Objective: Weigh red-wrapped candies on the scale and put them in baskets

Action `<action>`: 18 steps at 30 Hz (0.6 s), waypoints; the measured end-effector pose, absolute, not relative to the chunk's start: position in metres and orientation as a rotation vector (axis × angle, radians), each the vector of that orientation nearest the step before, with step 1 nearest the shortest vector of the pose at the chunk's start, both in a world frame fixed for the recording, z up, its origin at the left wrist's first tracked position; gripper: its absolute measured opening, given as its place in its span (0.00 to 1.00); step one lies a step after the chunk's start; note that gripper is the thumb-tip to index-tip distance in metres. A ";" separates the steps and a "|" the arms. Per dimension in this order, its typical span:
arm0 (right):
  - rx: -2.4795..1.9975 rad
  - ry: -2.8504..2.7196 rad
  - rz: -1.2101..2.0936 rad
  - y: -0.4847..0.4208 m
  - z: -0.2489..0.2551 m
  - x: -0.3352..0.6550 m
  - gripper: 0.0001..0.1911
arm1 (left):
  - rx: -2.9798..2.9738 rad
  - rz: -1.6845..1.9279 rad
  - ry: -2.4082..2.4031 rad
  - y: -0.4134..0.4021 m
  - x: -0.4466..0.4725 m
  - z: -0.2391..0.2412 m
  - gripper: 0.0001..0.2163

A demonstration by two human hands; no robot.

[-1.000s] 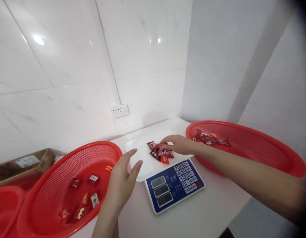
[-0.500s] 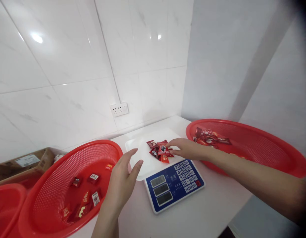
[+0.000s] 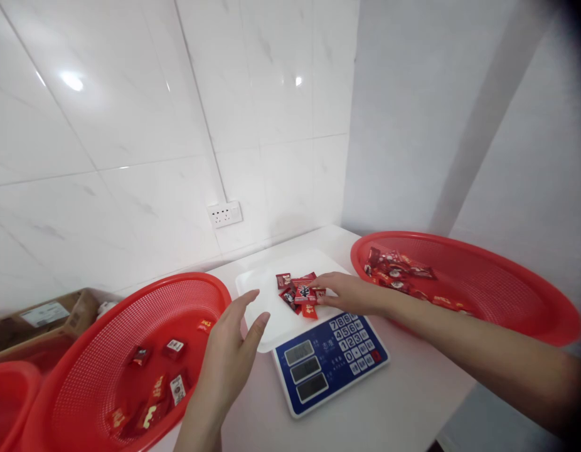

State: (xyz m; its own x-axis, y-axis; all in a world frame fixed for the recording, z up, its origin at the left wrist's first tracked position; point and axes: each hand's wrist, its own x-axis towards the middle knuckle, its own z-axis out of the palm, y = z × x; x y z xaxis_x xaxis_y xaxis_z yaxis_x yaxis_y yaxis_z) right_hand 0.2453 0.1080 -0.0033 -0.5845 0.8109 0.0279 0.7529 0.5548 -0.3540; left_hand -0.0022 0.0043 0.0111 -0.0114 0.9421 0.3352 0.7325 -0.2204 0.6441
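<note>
A small pile of red-wrapped candies (image 3: 297, 290) lies on the white tray (image 3: 262, 295) of a blue-faced scale (image 3: 330, 361). My right hand (image 3: 347, 292) reaches across from the right, fingers pinched on one candy at the pile's right edge. My left hand (image 3: 229, 358) hovers open, fingers slightly spread, at the tray's near-left corner, beside the left red basket (image 3: 83, 370), and holds nothing.
The left red basket holds several loose candies (image 3: 152, 392). A second red basket (image 3: 497, 282) at the right holds more candies (image 3: 398, 273). A cardboard box (image 3: 41, 317) sits far left, another red basin (image 3: 8, 402) at the bottom left. A wall socket (image 3: 224, 214) is behind.
My right hand has pulled slightly toward the pile's right edge and closed its fingertips on a candy. My left hand stays almost still. The camera has shifted a little.
</note>
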 end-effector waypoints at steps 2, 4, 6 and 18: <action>-1.324 -2.616 0.446 0.107 -0.006 0.244 0.21 | 1.992 1.078 1.748 0.004 -0.002 0.011 0.19; -1.295 -2.628 0.442 0.105 -0.007 0.242 0.21 | 2.001 1.095 1.740 0.005 -0.003 0.011 0.19; -1.253 -2.629 0.448 0.104 -0.008 0.241 0.19 | 2.011 1.103 1.735 0.005 -0.003 0.010 0.18; -1.336 -2.655 0.327 0.106 -0.005 0.245 0.13 | 1.991 1.072 1.750 0.006 -0.002 0.008 0.19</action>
State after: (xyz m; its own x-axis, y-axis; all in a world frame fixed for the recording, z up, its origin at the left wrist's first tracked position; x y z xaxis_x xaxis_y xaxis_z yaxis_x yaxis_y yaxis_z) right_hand 0.2451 0.1057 -0.0046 -0.5915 0.8055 0.0368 0.7724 0.5791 -0.2608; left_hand -0.0025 0.0062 0.0085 -0.0100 0.9397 0.3417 0.7312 -0.2263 0.6435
